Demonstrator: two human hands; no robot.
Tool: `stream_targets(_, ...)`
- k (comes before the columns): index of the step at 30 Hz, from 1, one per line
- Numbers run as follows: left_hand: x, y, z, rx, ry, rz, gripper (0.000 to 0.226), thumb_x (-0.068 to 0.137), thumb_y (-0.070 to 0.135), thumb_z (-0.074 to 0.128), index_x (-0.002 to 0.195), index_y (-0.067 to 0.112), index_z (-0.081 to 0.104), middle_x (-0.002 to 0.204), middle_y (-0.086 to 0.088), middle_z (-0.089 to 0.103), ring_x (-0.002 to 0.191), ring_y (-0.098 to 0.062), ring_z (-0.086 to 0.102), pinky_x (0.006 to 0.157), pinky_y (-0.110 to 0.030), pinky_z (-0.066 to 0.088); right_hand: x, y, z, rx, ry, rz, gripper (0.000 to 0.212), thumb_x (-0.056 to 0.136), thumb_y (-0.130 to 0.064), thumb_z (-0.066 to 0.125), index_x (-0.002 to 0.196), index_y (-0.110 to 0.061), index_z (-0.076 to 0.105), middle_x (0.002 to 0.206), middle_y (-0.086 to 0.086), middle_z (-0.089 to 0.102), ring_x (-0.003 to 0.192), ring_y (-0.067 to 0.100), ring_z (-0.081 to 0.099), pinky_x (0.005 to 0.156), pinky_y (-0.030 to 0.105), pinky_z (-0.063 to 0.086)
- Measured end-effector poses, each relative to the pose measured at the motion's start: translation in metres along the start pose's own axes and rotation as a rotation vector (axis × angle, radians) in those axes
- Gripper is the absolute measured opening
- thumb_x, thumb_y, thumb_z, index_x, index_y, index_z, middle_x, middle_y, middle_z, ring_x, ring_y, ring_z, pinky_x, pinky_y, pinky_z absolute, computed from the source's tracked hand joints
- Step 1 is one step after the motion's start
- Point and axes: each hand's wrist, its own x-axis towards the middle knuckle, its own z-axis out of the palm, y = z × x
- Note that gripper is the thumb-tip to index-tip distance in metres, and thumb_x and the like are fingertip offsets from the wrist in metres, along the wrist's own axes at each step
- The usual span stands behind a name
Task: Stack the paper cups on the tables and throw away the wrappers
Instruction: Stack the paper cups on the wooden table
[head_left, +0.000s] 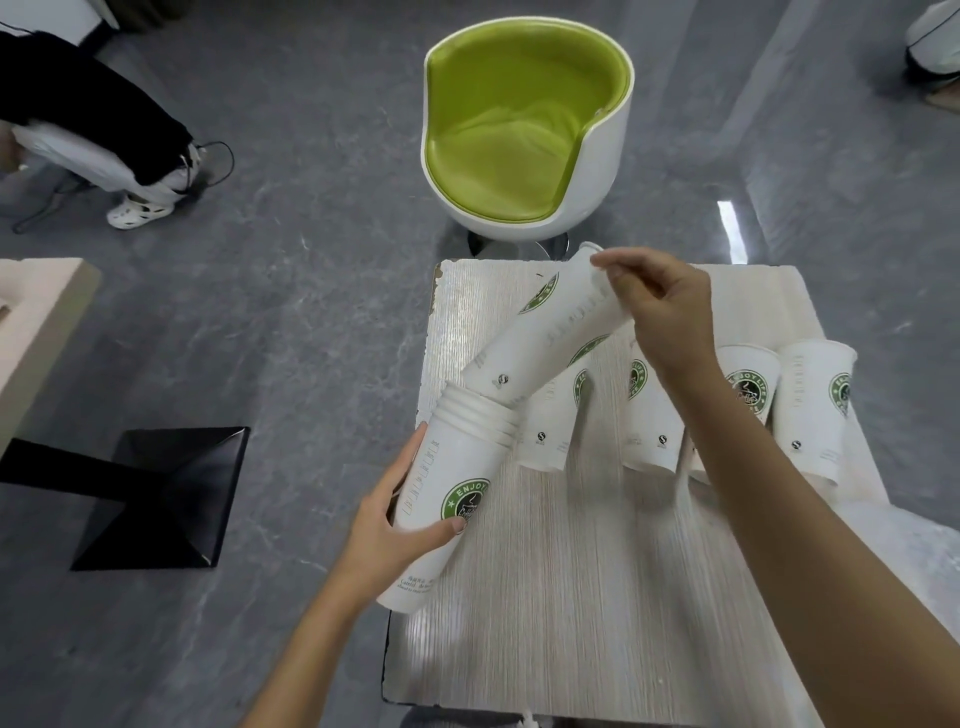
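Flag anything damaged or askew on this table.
The table has chipped, peeling veneer along its far left corner and left edge. The cups in the right hand meet the stack in the left hand at an angle, not in line.

Grey marbled floor (322, 291); green-cushioned white tub chair (524, 130) beyond pale table (571, 597)

The worktop (597, 597) is a pale, wood-grained square, chipped along its far left edge, and it stands on a grey marbled floor (311, 312). Four paper cups (649, 426) stand upright on it in a row, nearer the person than the right grip (660, 306) and to the right of the left grip (400, 519).
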Motion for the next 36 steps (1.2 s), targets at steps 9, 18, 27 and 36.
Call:
stream_targets(9,-0.009,0.003,0.008,0.006,-0.048,0.022,0.097,0.071,0.000,0.083,0.149,0.029,0.033,0.133,0.030,0.055,0.120,-0.003,0.058,0.088,-0.017,0.051,-0.041,-0.006,0.010,0.079,-0.162,0.068,0.022,0.090,-0.001,0.055,0.090,-0.016,0.071,0.089,-0.011,0.069,0.085,-0.003,0.060,0.076,0.013,0.042)
stream_targets(18,-0.018,0.007,0.011,0.029,-0.067,0.022,0.096,0.072,-0.005,0.080,0.149,0.028,0.032,0.120,0.045,0.054,0.110,0.012,0.058,0.080,-0.009,0.049,-0.071,-0.012,0.025,0.078,-0.267,0.109,0.019,0.089,-0.003,0.058,0.089,-0.015,0.072,0.093,-0.007,0.070,0.091,0.011,0.063,0.080,0.024,0.047)
stream_targets(27,-0.017,0.008,0.010,0.045,-0.071,0.024,0.097,0.072,0.000,0.082,0.148,0.034,0.032,0.124,0.040,0.055,0.110,0.002,0.062,0.080,-0.015,0.052,-0.095,-0.012,0.040,0.122,-0.356,0.135,0.017,0.090,0.001,0.055,0.092,-0.006,0.071,0.089,-0.006,0.068,0.085,0.000,0.061,0.079,0.012,0.043)
stream_targets(36,-0.013,0.009,0.016,0.041,-0.069,0.019,0.096,0.072,0.000,0.082,0.146,0.037,0.033,0.121,0.037,0.058,0.108,-0.004,0.064,0.079,-0.017,0.053,-0.106,-0.010,0.043,0.120,-0.327,0.171,0.019,0.090,0.000,0.056,0.092,-0.012,0.071,0.086,-0.015,0.067,0.083,-0.009,0.059,0.077,0.010,0.043)
